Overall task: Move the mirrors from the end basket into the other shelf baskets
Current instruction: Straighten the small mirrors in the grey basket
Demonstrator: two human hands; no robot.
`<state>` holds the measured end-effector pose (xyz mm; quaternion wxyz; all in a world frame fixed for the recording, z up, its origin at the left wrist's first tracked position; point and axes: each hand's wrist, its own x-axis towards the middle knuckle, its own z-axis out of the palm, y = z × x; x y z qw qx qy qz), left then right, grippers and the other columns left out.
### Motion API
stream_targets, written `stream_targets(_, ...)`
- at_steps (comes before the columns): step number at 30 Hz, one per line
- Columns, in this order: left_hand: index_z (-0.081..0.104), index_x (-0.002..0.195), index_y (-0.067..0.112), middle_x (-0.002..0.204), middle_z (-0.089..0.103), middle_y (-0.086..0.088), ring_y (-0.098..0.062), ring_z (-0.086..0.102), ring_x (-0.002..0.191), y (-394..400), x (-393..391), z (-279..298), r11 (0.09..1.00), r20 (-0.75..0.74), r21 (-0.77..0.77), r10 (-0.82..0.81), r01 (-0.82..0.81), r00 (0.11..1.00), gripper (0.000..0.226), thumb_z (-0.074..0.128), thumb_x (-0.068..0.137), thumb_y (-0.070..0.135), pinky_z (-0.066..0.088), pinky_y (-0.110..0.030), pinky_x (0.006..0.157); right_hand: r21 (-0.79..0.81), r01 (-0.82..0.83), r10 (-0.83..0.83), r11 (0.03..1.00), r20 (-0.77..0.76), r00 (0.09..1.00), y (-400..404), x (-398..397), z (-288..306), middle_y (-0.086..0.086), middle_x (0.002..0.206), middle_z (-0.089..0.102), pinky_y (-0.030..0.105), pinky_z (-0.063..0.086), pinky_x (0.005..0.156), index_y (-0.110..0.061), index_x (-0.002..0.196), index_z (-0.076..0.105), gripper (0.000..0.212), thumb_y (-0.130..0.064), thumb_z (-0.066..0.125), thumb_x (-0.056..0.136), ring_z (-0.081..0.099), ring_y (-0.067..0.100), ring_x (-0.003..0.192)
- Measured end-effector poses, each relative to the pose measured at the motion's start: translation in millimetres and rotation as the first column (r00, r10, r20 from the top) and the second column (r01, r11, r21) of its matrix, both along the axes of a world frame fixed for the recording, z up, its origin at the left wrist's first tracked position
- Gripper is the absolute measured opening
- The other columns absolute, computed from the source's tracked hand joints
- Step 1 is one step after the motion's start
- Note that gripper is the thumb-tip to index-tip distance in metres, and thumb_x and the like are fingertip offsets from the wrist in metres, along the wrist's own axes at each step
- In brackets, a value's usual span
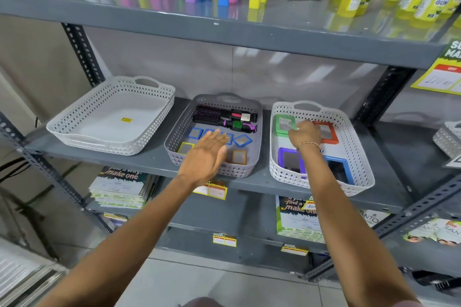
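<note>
Head view shows your right hand (304, 133) reaching into the white basket (359, 154), curled in a loose fist at the green-framed mirror (284, 125); whether your fingers actually grip it, you cannot tell. Inside that same basket lie an orange-framed mirror (328, 132) at the back, a purple-framed mirror (290, 160) and a blue-framed mirror (340, 169) at the front. Left of that basket, your left hand (207, 154) hovers flat and open, holding nothing, over the grey basket (255, 157) with small mirrors (242, 140) and hairbrushes (224, 117). Farther left sits another light basket (82, 129).
</note>
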<state>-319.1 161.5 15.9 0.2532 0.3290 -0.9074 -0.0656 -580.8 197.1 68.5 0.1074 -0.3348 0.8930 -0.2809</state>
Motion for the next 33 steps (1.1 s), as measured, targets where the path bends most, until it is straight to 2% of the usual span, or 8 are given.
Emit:
stream_targets(4, 0.053, 0.127, -0.003, 0.133, 0.056, -0.018, -0.029, 0.041, 0.132, -33.1, 49.3, 5.3, 0.997, -0.010, 0.002, 0.077, -0.077, 0.997, 0.058, 0.017, 0.096, 0.031, 0.023, -0.041, 0.115, -0.149, -0.122, 0.120, 0.981, -0.024, 0.993, -27.9, 35.7, 14.7, 0.022, 0.127, 0.060, 0.033, 0.041, 0.101, -0.003, 0.115, 0.064, 0.031, -0.008, 0.055, 0.086, 0.050, 0.034, 0.123)
stream_targets(7, 0.054, 0.126, -0.003, 0.132, 0.056, -0.018, -0.028, 0.043, 0.131, -47.4, 70.9, -1.0, 0.995, 0.003, 0.019, 0.095, -0.095, 0.995, 0.058, 0.018, 0.096, 0.030, 0.025, -0.040, 0.114, -0.163, -0.209, 0.208, 0.964, -0.021, 0.978, -44.9, 59.0, 10.7, 0.019, 0.120, 0.067, 0.032, 0.046, 0.098, -0.002, 0.105, 0.071, 0.026, -0.002, 0.058, 0.082, 0.059, 0.034, 0.113)
stream_targets(12, 0.058, 0.123, 0.000, 0.127, 0.061, -0.016, -0.026, 0.049, 0.127, -51.9, 89.0, -22.3, 0.998, -0.009, 0.052, 0.021, -0.020, 1.000, 0.051, 0.023, 0.097, 0.027, 0.027, -0.035, 0.112, -0.021, -0.228, 0.229, 0.973, 0.030, 0.973, -71.2, 74.9, -12.8, 0.024, 0.110, 0.070, 0.036, 0.051, 0.095, 0.004, 0.098, 0.072, 0.026, -0.003, 0.051, 0.084, 0.063, 0.036, 0.108)
stream_targets(16, 0.061, 0.119, 0.002, 0.122, 0.065, -0.014, -0.024, 0.051, 0.125, -55.1, 92.0, -31.9, 0.998, -0.021, 0.057, -0.002, 0.003, 1.000, 0.049, 0.025, 0.097, 0.025, 0.029, -0.036, 0.111, 0.130, -0.265, 0.274, 0.956, -0.062, 0.960, -80.5, 75.8, -32.8, 0.027, 0.110, 0.068, 0.035, 0.051, 0.087, 0.009, 0.097, 0.068, 0.024, -0.002, 0.049, 0.086, 0.062, 0.038, 0.106)
stream_targets(19, 0.064, 0.113, 0.003, 0.112, 0.069, -0.012, -0.025, 0.056, 0.118, -56.6, 93.1, -33.0, 0.999, -0.054, 0.044, -0.005, 0.008, 0.999, 0.046, 0.026, 0.097, 0.024, 0.031, -0.034, 0.108, 0.266, -0.317, 0.360, 0.911, -0.134, 0.923, -86.9, 75.2, -39.5, 0.026, 0.112, 0.066, 0.035, 0.051, 0.085, 0.007, 0.106, 0.064, 0.024, -0.001, 0.053, 0.086, 0.062, 0.038, 0.106)
stream_targets(22, 0.066, 0.110, 0.003, 0.107, 0.070, -0.012, -0.026, 0.059, 0.113, -56.3, 93.0, -33.7, 1.000, -0.066, 0.023, -0.001, 0.002, 0.998, 0.045, 0.027, 0.097, 0.022, 0.036, -0.039, 0.106, 0.349, -0.357, 0.437, 0.867, -0.186, 0.880, -93.6, 78.1, -42.0, 0.026, 0.112, 0.064, 0.036, 0.052, 0.084, 0.007, 0.104, 0.063, 0.022, -0.002, 0.059, 0.084, 0.063, 0.037, 0.103)
stream_targets(27, 0.066, 0.110, 0.002, 0.108, 0.070, -0.014, -0.027, 0.058, 0.114, -58.0, 91.4, -37.0, 1.000, -0.053, 0.007, 0.020, -0.019, 0.998, 0.049, 0.024, 0.098, 0.024, 0.035, -0.040, 0.108, 0.448, -0.363, 0.484, 0.817, -0.190, 0.854, -96.4, 82.2, -51.8, 0.021, 0.126, 0.060, 0.037, 0.050, 0.095, 0.003, 0.116, 0.059, 0.048, -0.025, 0.073, 0.080, 0.058, 0.034, 0.116)
stream_targets(33, 0.066, 0.107, 0.002, 0.104, 0.071, -0.014, -0.028, 0.060, 0.110, -60.0, 89.1, -42.5, 0.999, -0.080, -0.032, 0.019, -0.022, 0.997, 0.045, 0.027, 0.098, 0.021, 0.033, -0.036, 0.108, 0.448, -0.357, 0.477, 0.820, -0.187, 0.859, -95.3, 81.3, -56.9, 0.023, 0.113, 0.066, 0.040, 0.054, 0.092, 0.004, 0.105, 0.065, 0.025, -0.005, 0.068, 0.081, 0.064, 0.035, 0.106)
